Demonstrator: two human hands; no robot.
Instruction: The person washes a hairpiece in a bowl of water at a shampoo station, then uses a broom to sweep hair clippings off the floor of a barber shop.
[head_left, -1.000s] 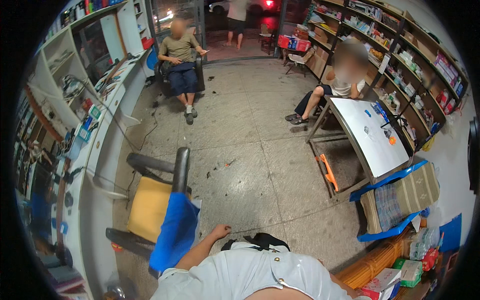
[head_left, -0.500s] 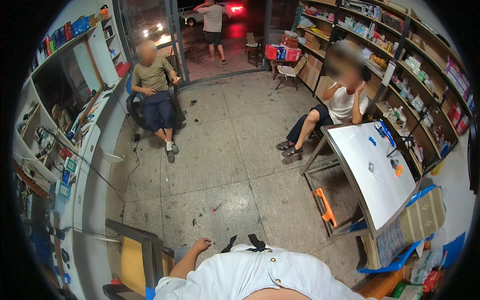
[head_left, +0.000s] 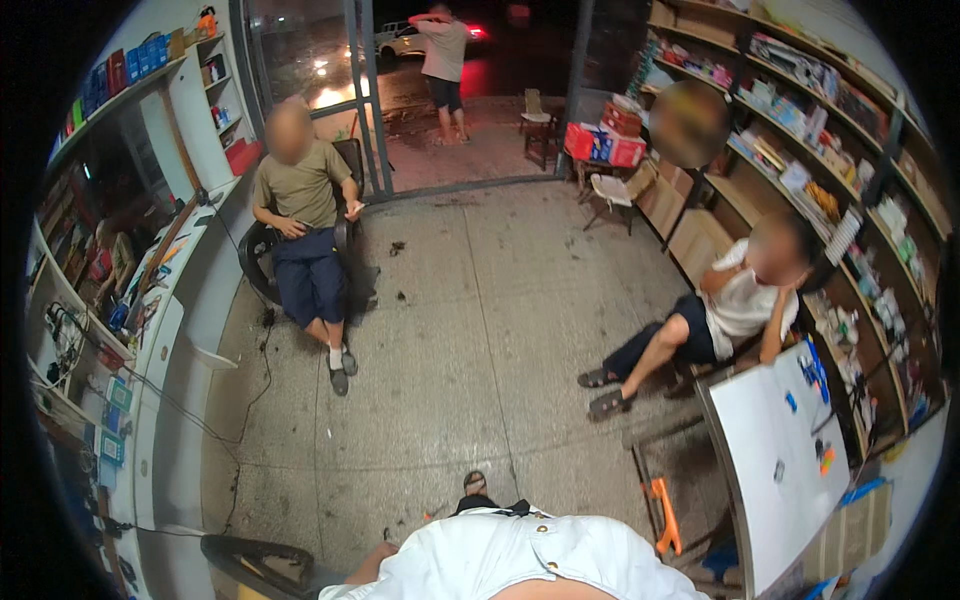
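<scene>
Left hand (head_left: 383, 551) at bottom edge, small and partly hidden by the wearer's pale blue shirt (head_left: 520, 560); can't tell its grip. It sits just beside a black curved chair armrest (head_left: 250, 556), contact unclear. Right hand out of view. White tabletop (head_left: 775, 470) lower right, grey concrete floor (head_left: 470, 350) ahead

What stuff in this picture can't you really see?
- Left hand, head view: only a sliver shows; the white shirt covers the rest.
- Right hand: hidden below the shirt and frame edge.
- Small items on the white table: too tiny to identify.
</scene>
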